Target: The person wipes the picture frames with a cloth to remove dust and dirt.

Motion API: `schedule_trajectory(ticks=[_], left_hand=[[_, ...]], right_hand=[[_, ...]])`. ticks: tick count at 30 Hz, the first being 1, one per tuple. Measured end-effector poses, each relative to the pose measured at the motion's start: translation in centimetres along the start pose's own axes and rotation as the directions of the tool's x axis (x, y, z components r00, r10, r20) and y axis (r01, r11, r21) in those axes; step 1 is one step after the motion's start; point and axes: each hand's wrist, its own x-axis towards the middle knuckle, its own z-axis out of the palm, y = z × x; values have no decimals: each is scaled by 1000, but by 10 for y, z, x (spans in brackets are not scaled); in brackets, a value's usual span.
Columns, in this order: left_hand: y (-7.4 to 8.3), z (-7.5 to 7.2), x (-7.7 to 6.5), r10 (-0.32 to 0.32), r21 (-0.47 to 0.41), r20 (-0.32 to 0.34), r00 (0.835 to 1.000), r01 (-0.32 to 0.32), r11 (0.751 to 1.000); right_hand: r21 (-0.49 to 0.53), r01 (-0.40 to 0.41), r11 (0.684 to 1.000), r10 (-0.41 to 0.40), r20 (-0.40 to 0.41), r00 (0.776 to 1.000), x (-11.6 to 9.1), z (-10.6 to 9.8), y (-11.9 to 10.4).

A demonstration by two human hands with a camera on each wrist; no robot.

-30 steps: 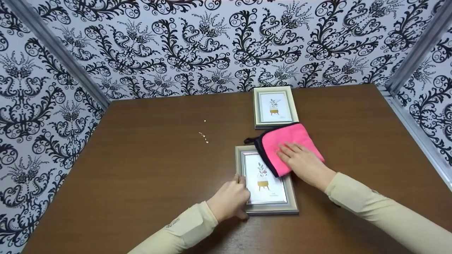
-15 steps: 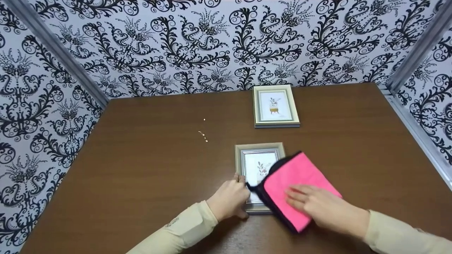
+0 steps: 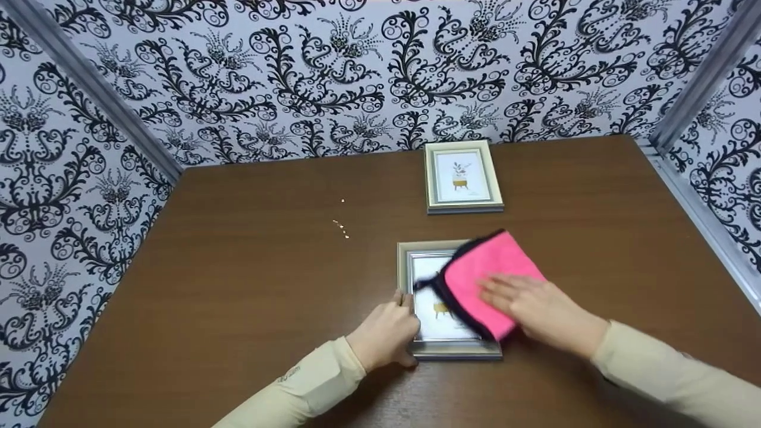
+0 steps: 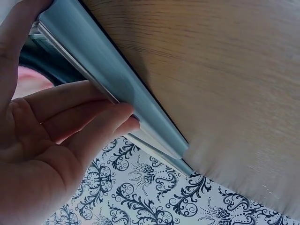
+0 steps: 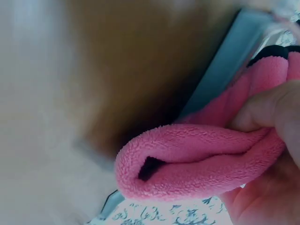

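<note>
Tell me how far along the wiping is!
Done: the left hand grips the near beige rectangular picture frame. In hand: the right hand holds the folded, pink, black-edged plush cloth partly over it. Left: probably finishing there; whether the farther cream rectangular picture frame is wiped, I can't tell.

On the desk (image 3: 267, 285), the far frame (image 3: 462, 177) lies behind the near frame (image 3: 425, 306). A cloth (image 3: 492, 260) lies over the near one's right part, beneath the right fingers (image 3: 503, 289).

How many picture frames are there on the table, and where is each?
2. The far frame lies near the back wall. The near frame lies closer to the camera, partly covered by the pink cloth, with the left hand at its left edge. No others show.
</note>
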Motion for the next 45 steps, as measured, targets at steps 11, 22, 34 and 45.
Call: schedule_trajectory(ticks=[11,22,34,45], left_hand=[[0,-1,2,-1,-30,17,1000,2,1000],[1,0,1,0,-26,-11,1000,0,1000],[-1,-1,0,-4,-3,-33,999,4,1000],[5,0,-5,1,76,19,1000,-2,997]], right_hand=[[-87,-190,978,195,45,980,36,23,40],[158,47,986,-65,112,992,17,-6,14],[233,206,950,-195,-73,978,-22,-33,-29],[112,-183,977,178,50,983,17,-5,-15]])
